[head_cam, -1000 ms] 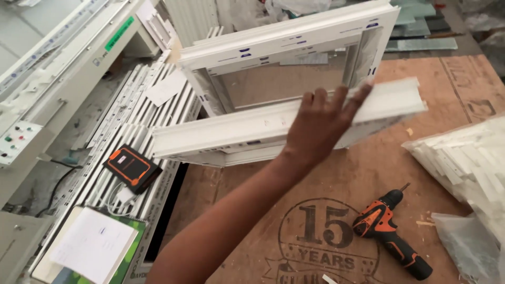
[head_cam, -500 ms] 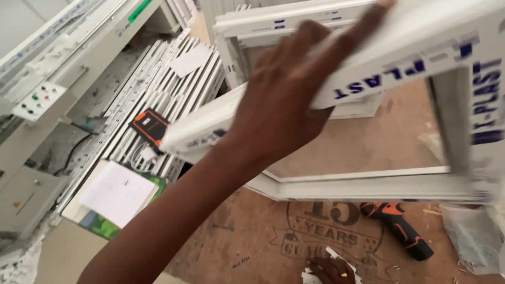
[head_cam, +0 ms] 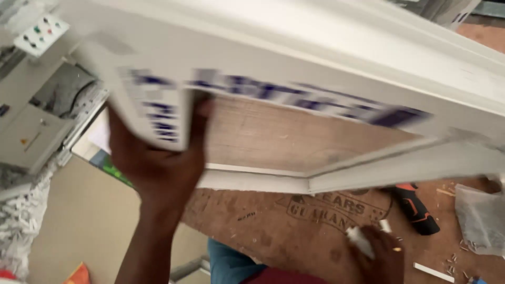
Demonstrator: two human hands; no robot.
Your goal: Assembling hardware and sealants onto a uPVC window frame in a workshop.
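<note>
Gripping the white window frame point(head_cam: 326, 68) from underneath, the left hand point(head_cam: 158, 163) wraps its grip around the frame's upright bar at about nine o'clock, fingers curled shut on the plastic and partly hidden behind it. The frame is lifted off the counter point(head_cam: 273, 226) and fills the top of the view from ten to three o'clock, blurred, its far ends cut off by the edges. At five o'clock the right hand point(head_cam: 376, 255) pinches a small white piece point(head_cam: 359, 239); whether it is a tube or a scrap is hard to make out. An orange and black drill point(head_cam: 415, 208) lies on the counter at four o'clock, its upper part hidden behind the frame's lower bar. A clear plastic bag point(head_cam: 481, 215) sits at three o'clock, cut off. A grey machine point(head_cam: 31, 121) with coloured buttons stands at nine o'clock.
</note>
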